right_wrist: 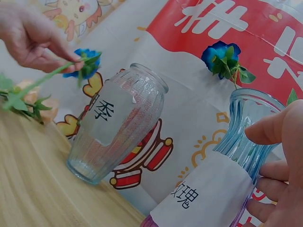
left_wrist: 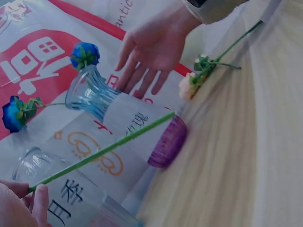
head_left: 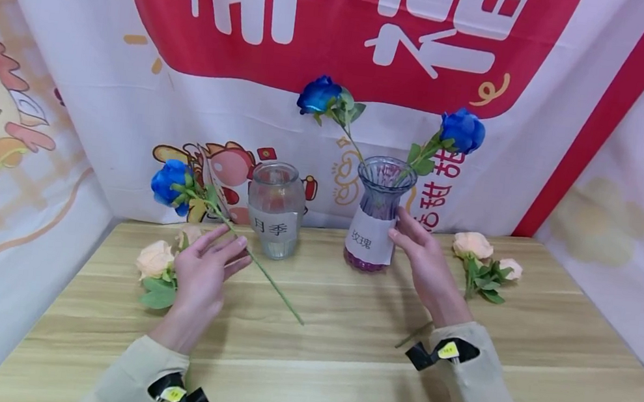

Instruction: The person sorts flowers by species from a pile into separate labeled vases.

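My left hand [head_left: 204,270] pinches the green stem of a blue rose [head_left: 170,184], its bloom up at the left and the stem end slanting down to the right. Beside it stands a clear glass vase [head_left: 275,209] with a paper label. My right hand [head_left: 424,264] is at the right side of a blue-purple glass vase [head_left: 367,258], its fingers extended along the glass rather than wrapped round it. Two blue roses stand in that vase: one rose [head_left: 319,96] leans left, the other rose [head_left: 462,130] leans right.
Peach-coloured roses [head_left: 155,261] lie on the table [head_left: 333,372] by my left wrist. More peach roses [head_left: 473,245] lie at the right, a stem reaching under my right forearm. A printed cloth backdrop [head_left: 237,107] hangs right behind the vases.
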A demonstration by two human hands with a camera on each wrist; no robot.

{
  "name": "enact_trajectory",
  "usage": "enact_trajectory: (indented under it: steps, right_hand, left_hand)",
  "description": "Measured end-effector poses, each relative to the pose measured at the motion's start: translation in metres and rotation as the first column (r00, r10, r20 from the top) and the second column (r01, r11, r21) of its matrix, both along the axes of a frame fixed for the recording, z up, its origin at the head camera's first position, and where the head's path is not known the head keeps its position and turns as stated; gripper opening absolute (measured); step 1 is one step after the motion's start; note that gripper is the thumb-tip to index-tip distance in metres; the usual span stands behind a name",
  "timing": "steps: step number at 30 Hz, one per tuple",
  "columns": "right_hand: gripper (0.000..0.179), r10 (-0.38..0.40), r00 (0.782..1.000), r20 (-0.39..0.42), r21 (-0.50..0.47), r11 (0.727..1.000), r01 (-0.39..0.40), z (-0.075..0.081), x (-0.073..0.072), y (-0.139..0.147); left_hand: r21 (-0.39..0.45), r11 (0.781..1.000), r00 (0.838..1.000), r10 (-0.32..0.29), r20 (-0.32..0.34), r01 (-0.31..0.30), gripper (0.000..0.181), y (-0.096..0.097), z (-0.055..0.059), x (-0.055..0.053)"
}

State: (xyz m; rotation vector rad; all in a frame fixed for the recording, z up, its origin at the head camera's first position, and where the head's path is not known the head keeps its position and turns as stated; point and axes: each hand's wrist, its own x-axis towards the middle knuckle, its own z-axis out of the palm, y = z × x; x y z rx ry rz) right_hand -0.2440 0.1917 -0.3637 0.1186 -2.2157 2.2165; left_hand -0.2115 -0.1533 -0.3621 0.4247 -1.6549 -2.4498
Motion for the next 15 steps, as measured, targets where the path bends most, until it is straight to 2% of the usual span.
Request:
enact_trajectory:
  steps: [8,15]
  right_hand:
    - [0.065,-0.006,1.000,0.006,0.007,1.000,0.006,0.001,0.001,0.001]
    - [0.065,-0.004,1.000,-0.005,0.007,1.000,0.004,0.001,0.001,0.002]
  left_hand:
    - [0.086,0.992,0.989,0.102,-0.106,-0.093,0.047,0.019,0.021,-0.015]
    - [0.163,0.979,0.978,0.149,-0.149,-0.124,0.037,0.036,0.028,-0.025]
